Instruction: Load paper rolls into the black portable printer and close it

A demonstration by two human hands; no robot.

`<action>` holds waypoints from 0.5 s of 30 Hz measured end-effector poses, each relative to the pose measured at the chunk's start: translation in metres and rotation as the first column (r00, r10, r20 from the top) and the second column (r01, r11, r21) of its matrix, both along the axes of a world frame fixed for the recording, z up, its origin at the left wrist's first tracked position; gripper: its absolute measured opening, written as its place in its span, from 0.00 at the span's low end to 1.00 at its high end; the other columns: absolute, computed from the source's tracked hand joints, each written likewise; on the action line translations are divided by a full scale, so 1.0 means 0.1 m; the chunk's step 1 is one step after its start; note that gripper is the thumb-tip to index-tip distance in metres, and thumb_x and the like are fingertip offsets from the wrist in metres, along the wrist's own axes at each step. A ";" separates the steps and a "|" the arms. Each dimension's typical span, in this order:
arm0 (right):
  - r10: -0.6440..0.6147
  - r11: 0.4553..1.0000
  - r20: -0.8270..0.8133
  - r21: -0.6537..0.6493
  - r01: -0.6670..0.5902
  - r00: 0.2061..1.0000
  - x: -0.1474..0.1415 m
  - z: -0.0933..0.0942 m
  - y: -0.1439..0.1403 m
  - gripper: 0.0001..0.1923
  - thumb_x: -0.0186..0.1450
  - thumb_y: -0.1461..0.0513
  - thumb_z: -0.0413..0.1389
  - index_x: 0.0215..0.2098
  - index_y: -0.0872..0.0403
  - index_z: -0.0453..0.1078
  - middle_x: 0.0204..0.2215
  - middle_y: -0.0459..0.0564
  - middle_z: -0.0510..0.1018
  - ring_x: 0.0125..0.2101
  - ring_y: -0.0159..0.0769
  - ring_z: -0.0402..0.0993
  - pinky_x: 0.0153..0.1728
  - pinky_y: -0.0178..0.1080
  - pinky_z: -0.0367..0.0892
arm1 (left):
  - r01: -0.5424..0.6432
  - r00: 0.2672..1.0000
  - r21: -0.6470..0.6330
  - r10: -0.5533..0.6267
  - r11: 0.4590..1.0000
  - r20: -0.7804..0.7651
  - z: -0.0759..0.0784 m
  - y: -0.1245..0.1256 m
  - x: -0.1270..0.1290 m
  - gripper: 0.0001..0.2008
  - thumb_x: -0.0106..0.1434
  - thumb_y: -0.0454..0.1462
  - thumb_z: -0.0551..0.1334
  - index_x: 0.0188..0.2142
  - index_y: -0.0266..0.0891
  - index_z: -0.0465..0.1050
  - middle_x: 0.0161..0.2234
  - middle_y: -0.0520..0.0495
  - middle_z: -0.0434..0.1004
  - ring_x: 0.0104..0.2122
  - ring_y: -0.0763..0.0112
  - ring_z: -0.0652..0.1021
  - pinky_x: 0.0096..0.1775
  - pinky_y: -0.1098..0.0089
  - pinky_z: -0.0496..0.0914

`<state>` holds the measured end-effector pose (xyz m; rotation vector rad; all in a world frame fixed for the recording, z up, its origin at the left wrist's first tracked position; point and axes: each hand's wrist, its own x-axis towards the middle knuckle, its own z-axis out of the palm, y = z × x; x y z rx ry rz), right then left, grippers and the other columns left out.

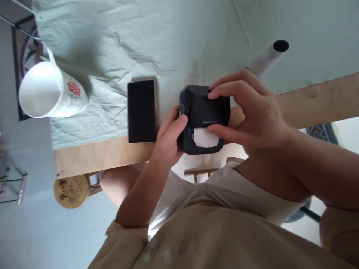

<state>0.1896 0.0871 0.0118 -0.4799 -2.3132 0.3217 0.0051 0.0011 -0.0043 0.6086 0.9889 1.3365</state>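
Observation:
A small black label printer sits at the near edge of the table, with a white paper label sticking out of its front slot. My left hand grips the printer's left side, thumb pressed on its corner. My right hand holds the printer from the right, fingers over its top and thumb touching the edge of the white label.
A black smartphone lies face up just left of the printer. A white mug with a red flower stands at the far left. A white tube lies behind my right hand. Pale green cloth covers the wooden table.

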 end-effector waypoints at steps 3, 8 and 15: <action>-0.036 0.999 0.005 -0.010 0.036 0.999 0.00 0.01 0.00 0.26 0.63 0.51 0.62 0.54 0.54 0.64 0.48 0.55 0.75 0.49 0.34 0.74 0.47 0.39 0.78 | -0.006 1.000 0.026 0.006 1.000 -0.014 0.00 -0.01 0.01 0.18 0.65 0.49 0.67 0.47 0.41 0.76 0.48 0.45 0.82 0.55 0.58 0.80 0.49 0.67 0.78; -0.062 0.998 -0.042 -0.012 0.061 0.997 -0.01 0.03 -0.02 0.26 0.62 0.50 0.62 0.54 0.49 0.63 0.44 0.50 0.77 0.42 0.34 0.76 0.41 0.40 0.77 | -0.016 0.999 0.021 0.017 1.000 -0.041 0.01 -0.01 0.01 0.16 0.64 0.51 0.67 0.42 0.43 0.78 0.41 0.47 0.83 0.50 0.61 0.81 0.47 0.68 0.78; -0.074 0.990 -0.217 -0.130 0.046 0.973 0.01 -0.01 0.02 0.24 0.60 0.52 0.65 0.49 0.53 0.66 0.41 0.51 0.78 0.41 0.34 0.79 0.37 0.37 0.76 | 0.037 0.999 0.032 -0.037 0.999 0.019 0.01 -0.01 0.01 0.12 0.65 0.48 0.66 0.40 0.43 0.77 0.31 0.50 0.79 0.38 0.66 0.83 0.40 0.70 0.78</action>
